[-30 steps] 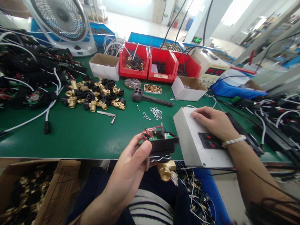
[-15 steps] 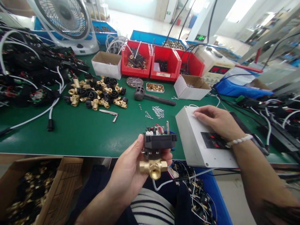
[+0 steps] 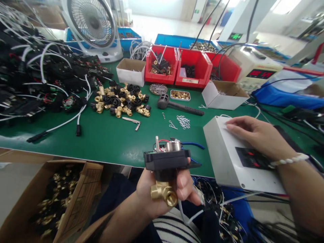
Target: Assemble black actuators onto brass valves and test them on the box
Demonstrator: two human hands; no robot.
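Black actuator housings [image 3: 60, 72] with white cables lie heaped on the green table [image 3: 111, 141]; next comes a pile of brass valve fittings [image 3: 120, 101]. The left hand [image 3: 148, 194] grasps a motorised valve [image 3: 164, 160] from below at the table's near edge, its black housing (a silver cylinder exposed on top) above the brass body. Beyond lie hairpin clips [image 3: 183, 122] and a black mallet [image 3: 182, 107]. The right hand [image 3: 260, 135] rests, fingers bent, on a grey control box [image 3: 222, 158]; whether it grips anything, I cannot tell
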